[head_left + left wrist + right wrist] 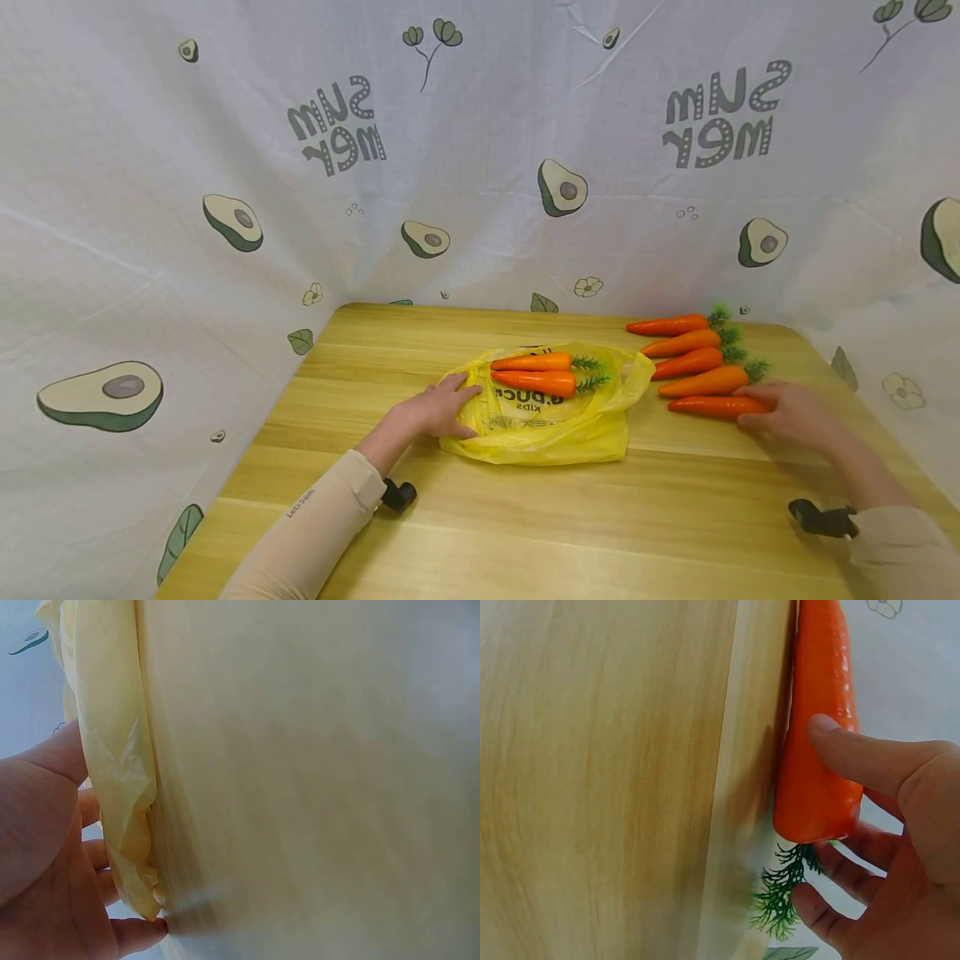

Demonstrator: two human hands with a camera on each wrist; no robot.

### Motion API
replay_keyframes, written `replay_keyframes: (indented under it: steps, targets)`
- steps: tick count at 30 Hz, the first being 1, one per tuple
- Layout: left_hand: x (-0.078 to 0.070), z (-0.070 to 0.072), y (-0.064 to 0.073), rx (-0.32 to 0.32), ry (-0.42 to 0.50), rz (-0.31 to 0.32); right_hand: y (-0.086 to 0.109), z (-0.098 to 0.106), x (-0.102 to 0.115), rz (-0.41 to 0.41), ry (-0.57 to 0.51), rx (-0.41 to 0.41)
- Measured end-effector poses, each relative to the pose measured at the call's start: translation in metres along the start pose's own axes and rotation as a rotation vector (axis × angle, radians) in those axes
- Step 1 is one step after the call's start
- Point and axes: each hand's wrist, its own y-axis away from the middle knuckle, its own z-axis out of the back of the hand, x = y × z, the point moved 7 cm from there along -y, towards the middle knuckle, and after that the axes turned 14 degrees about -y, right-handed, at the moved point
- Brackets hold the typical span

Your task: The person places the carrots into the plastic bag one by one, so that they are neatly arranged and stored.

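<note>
A yellow plastic bag [592, 442] lies flat on the table with two orange carrots on it, an upper carrot [532, 362] and a lower carrot [534, 382]. My left hand [442, 407] rests on the bag's left edge, its fingers spread. In the left wrist view, the fingers of that hand [52, 847] touch the crumpled yellow plastic. At the right, my right hand [787, 410] holds the thick end of the nearest carrot [712, 407]. The right wrist view shows the thumb [855, 754] against this carrot [817, 780], with green leaves [780, 896] below it.
Several more carrots [686, 362] with green tops lie in a row behind the held one. The wooden table [525, 525] extends in front of the bag. A white curtain [480, 150] with avocado prints hangs behind and at both sides.
</note>
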Motion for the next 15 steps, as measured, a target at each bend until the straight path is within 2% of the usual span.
replay_keyframes:
  steps: [9,15]
  targets:
    - [0.0002,0.0001,-0.001,-0.004,-0.005,-0.002,0.001,0.0044,-0.0002,-0.012,-0.007,-0.006]
    - [0.0011,0.0,-0.0017,-0.002,0.0,-0.001,0.0006,0.0081,-0.0008,-0.05,-0.002,0.005]
